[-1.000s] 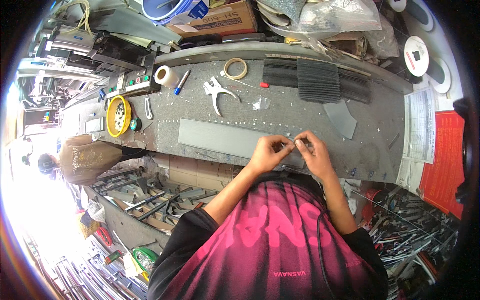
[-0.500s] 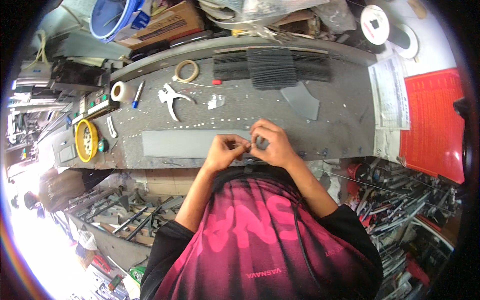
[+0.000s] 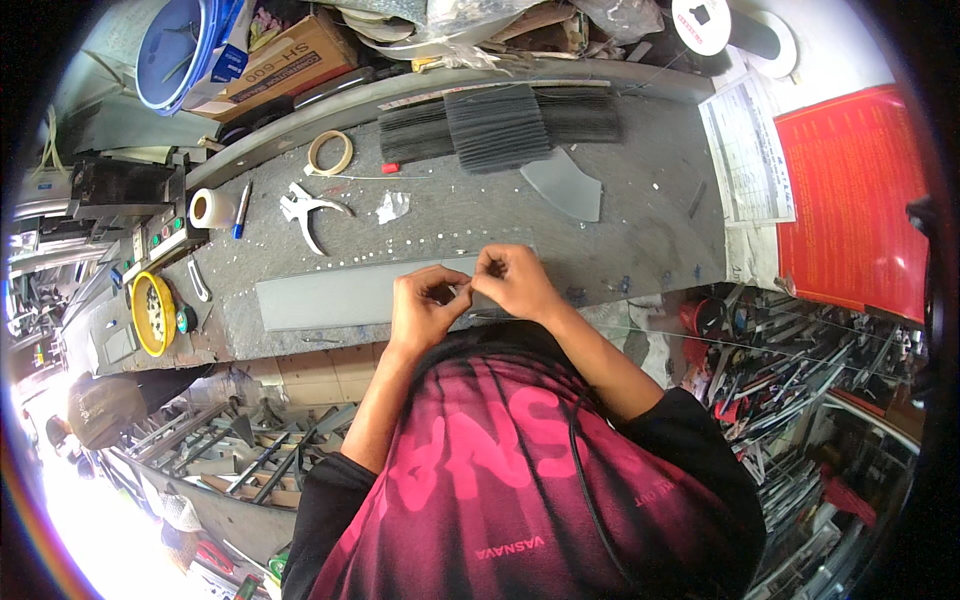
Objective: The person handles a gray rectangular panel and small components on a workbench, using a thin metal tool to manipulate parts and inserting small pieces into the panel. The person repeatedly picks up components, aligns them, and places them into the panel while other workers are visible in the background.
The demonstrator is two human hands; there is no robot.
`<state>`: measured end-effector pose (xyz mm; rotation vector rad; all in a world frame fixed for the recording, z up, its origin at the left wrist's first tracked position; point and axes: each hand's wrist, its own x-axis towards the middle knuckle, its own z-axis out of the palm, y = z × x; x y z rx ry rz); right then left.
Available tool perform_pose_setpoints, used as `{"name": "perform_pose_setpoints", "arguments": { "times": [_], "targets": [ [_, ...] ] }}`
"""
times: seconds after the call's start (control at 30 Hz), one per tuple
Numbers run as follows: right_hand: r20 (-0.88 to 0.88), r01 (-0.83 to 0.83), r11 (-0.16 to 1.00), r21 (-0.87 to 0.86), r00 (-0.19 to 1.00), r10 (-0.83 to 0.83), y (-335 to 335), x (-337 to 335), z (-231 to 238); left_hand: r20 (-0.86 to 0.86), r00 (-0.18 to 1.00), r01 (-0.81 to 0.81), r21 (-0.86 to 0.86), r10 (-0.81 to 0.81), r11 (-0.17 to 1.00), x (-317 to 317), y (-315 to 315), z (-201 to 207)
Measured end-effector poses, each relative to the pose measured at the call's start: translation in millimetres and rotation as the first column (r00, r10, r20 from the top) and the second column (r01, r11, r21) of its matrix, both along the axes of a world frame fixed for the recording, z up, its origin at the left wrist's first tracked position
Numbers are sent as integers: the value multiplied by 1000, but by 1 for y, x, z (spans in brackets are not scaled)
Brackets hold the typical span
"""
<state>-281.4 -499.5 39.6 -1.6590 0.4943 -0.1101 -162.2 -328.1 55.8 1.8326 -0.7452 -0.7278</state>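
Note:
A long flat grey strip (image 3: pixel 330 296) lies along the near edge of the grey workbench (image 3: pixel 640 240). My left hand (image 3: pixel 425 310) and my right hand (image 3: pixel 512 283) meet over the strip's right end, fingertips pinched together on something very small and pale; what it is cannot be made out. Both hands rest on or just above the strip. A row of tiny pale bits (image 3: pixel 400 248) runs across the bench just beyond the strip.
White-handled pliers (image 3: pixel 305 210), a crumpled scrap (image 3: pixel 394 205), tape rolls (image 3: pixel 329 152) (image 3: pixel 212 208), a blue pen (image 3: pixel 241 208) and a grey curved offcut (image 3: pixel 563 185) lie on the bench. Black ribbed sheets (image 3: pixel 500 125) stack at the back. Red paper (image 3: pixel 850 190) lies right; metal parts fill the floor racks below.
The view has swung so the bench and strip sit further left and lower. My two hands stay pinched together at the strip's right end, barely moved relative to it.

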Motion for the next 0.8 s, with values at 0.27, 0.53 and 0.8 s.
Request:
{"name": "perform_pose_setpoints", "arguments": {
  "times": [0.27, 0.53, 0.8],
  "targets": [
    [111, -176, 964, 198, 981, 156, -4, -10, -7, -789, 614, -45, -61, -20, 997, 4, 12, -12],
    [387, 123, 905, -407, 921, 48, 6, -13, 27, -835, 550, -130, -85, 1, 988, 9, 9, -16],
    [339, 87, 878, -470, 937, 88, 2, -20, 26, -784, 621, -112, -72, 13, 991, 8, 7, -16]
  ]
}}
